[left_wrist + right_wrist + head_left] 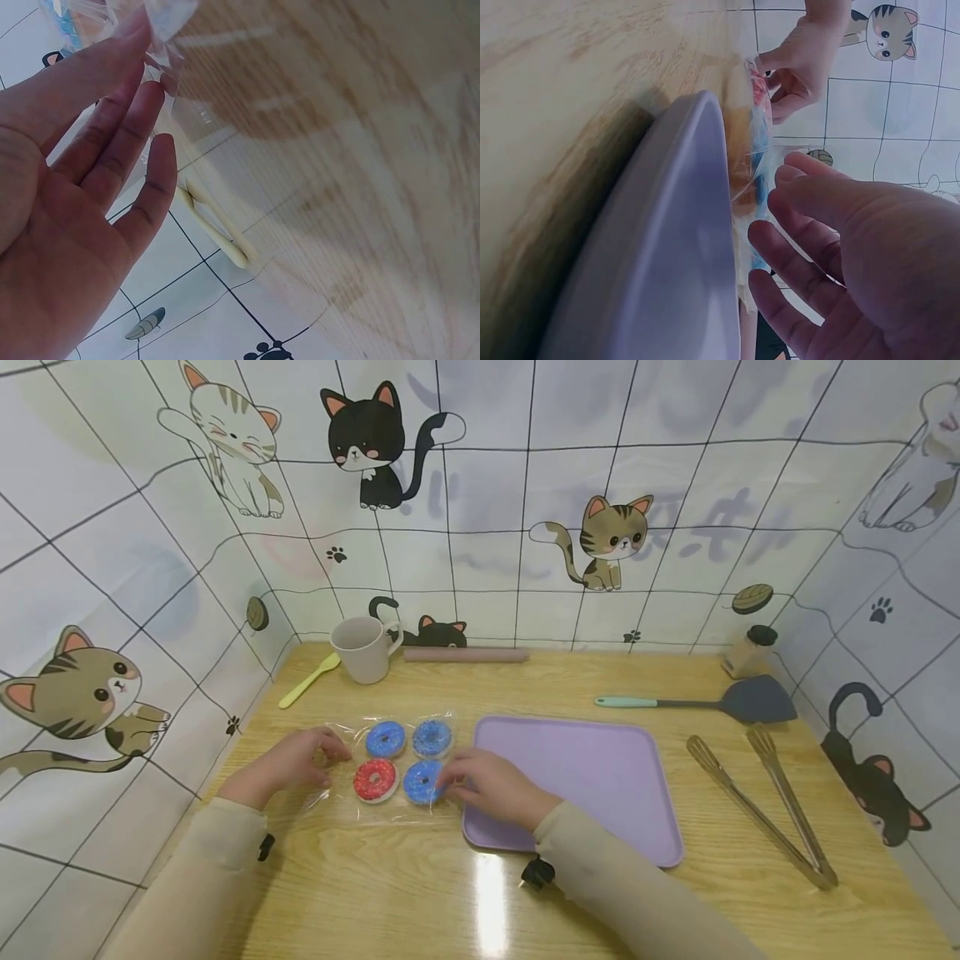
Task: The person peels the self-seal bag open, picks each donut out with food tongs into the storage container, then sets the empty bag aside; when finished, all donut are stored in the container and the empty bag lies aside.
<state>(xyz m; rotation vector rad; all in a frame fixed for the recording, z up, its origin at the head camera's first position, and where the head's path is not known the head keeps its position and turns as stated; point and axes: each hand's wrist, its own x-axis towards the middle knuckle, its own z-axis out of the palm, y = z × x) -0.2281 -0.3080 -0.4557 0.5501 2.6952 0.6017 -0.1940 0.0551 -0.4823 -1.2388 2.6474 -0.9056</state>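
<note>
Several toy doughnuts lie in two rows in a clear plastic bag (341,806): a red doughnut (375,780) at front left, the others blue, such as the blue doughnut (386,740) behind it. My left hand (303,762) pinches the bag's left edge between thumb and forefinger; its other fingers are spread loosely (97,150). At the right edge, my right hand (491,785) pinches the film beside the front blue doughnut (422,782), its remaining fingers slightly bent (840,247). Whether the bag touches the wooden table is hard to tell.
A lilac tray (577,760) lies under my right hand. Farther right are metal tongs (765,810), a dark spatula (757,700) and a dark-lidded jar (750,652). A mug (363,650), a yellow spoon (311,681) and a pinkish roll (465,655) line the back.
</note>
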